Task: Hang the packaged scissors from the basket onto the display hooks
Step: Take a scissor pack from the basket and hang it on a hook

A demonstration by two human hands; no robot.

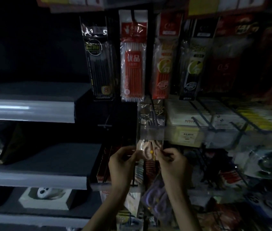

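Dim aisle, view blurred toward the right.

Scissors pack (pixel 151 130): held upright in front of the display, at mid-height, below the row of hanging pen packs (pixel 132 64). Long axis vertical. Pink handles low, between the two hands; blades point up into the dark header card. Clear sleeve with glare on it, a pale band across the middle and a small yellow dot at the handles.

Left hand (pixel 121 162): fingers curled, pinching the pack's lower left edge.
Right hand (pixel 173 162): fingers curled, pinching the lower right edge.

Edges and room: the pack's top sits just under the red-and-white pen pack. Its right edge is close to stacked white boxes (pixel 187 124) on wire pegs. To its left, dark open space with one bare hook (pixel 105 125), near the pack but apart from it. Farther left, grey shelves (pixel 28 110) jut out. Whether the pack's hole is on a peg cannot be told.
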